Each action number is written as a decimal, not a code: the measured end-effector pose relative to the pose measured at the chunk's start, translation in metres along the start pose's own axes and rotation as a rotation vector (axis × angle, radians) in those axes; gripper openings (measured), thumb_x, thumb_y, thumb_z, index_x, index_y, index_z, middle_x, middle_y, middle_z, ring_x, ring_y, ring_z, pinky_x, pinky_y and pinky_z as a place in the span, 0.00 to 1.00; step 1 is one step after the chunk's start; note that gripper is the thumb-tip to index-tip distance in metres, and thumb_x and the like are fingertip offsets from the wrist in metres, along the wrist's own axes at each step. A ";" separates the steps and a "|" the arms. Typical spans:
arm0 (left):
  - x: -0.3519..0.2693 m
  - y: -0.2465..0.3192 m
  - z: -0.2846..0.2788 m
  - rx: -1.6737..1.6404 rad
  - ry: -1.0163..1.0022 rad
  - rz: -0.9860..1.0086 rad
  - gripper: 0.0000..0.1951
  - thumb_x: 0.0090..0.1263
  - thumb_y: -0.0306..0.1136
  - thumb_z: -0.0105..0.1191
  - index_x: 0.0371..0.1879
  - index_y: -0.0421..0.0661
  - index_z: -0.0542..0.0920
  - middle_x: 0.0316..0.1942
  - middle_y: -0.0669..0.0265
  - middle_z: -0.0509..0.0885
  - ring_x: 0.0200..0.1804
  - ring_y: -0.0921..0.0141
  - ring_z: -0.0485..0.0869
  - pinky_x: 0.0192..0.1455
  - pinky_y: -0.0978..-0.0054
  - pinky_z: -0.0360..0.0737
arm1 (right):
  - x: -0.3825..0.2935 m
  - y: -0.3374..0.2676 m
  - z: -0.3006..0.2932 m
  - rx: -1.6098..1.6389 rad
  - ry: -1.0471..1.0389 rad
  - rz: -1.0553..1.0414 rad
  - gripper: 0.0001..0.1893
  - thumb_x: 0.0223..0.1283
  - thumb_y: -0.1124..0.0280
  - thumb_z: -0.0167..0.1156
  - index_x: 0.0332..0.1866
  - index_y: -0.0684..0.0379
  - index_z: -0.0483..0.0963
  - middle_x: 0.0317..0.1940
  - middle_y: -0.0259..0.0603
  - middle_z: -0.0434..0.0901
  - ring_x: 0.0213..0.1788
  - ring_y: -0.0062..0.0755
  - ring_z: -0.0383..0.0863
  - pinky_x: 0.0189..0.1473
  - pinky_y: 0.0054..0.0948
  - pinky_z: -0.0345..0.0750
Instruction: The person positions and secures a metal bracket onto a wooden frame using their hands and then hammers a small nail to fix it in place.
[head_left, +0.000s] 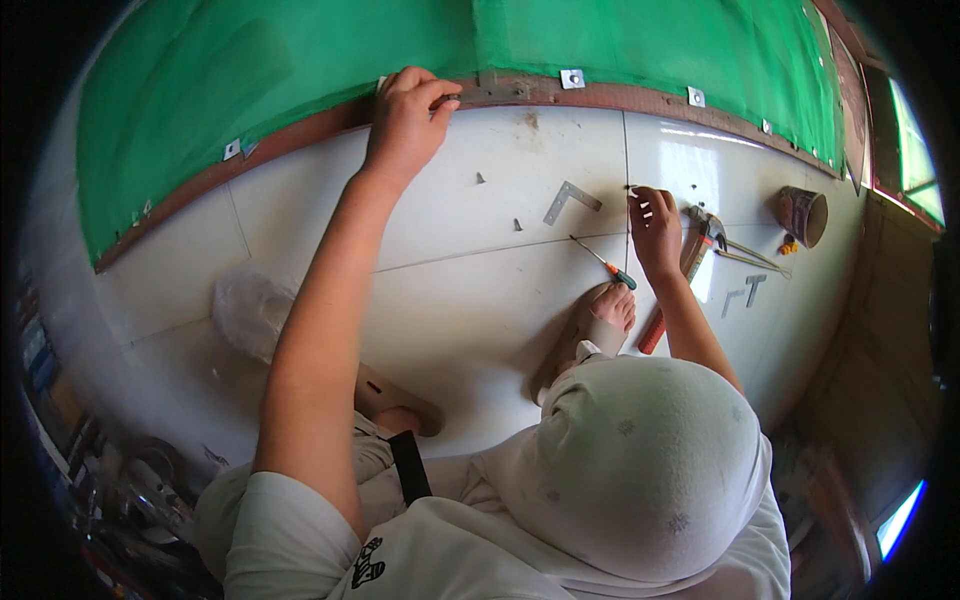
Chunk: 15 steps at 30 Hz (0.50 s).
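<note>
My left hand (409, 120) is at the near edge of a wooden frame (592, 97) covered with green netting (315, 45). Its thumb and forefinger pinch a small dark metal piece, mostly hidden by the fingers. To the right of that hand, a flat metal bracket (499, 91) lies along the frame bar. My right hand (658, 229) reaches down to the floor tiles, fingertips beside a small dark screw (628, 187); whether they grip it is unclear. Left of it lie an L-shaped corner bracket (574, 199) and a screwdriver (606, 264) with a green and orange handle.
A claw hammer (694, 262) and pliers (754, 257) lie beyond my right hand, near a tipped-over can (802, 216). A T-shaped bracket (756, 290) lies farther right. Loose screws (480, 178) dot the tiles. Square metal washers (572, 79) line the frame. A clear plastic bag (251, 307) sits left.
</note>
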<state>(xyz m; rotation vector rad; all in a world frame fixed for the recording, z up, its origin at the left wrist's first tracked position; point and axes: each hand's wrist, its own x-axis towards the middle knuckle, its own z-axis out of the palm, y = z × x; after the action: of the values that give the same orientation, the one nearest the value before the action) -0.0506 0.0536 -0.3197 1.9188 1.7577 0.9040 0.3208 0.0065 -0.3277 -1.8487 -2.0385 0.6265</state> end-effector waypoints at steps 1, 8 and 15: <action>-0.001 0.000 0.000 0.056 0.033 0.045 0.08 0.62 0.26 0.63 0.40 0.45 0.87 0.38 0.62 0.80 0.44 0.62 0.78 0.48 0.68 0.78 | 0.007 -0.004 0.006 -0.020 -0.007 0.023 0.07 0.62 0.72 0.61 0.43 0.59 0.78 0.41 0.45 0.80 0.39 0.46 0.82 0.40 0.36 0.79; -0.008 0.004 0.009 0.020 0.169 -0.026 0.08 0.58 0.30 0.65 0.37 0.50 0.88 0.36 0.64 0.79 0.43 0.62 0.77 0.49 0.65 0.74 | 0.015 0.010 0.015 -0.066 0.001 -0.051 0.05 0.59 0.79 0.58 0.40 0.63 0.77 0.36 0.50 0.79 0.37 0.50 0.81 0.41 0.38 0.78; -0.019 0.008 0.005 0.125 0.219 -0.034 0.09 0.58 0.29 0.65 0.38 0.51 0.88 0.36 0.65 0.78 0.44 0.62 0.76 0.48 0.64 0.73 | 0.062 -0.108 0.004 0.514 -0.298 0.055 0.08 0.69 0.71 0.57 0.43 0.66 0.75 0.33 0.38 0.79 0.33 0.23 0.79 0.37 0.25 0.78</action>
<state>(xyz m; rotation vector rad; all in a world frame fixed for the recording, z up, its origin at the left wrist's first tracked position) -0.0420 0.0349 -0.3218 1.9213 2.0085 1.0494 0.2196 0.0606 -0.2792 -1.5754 -1.7615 1.3641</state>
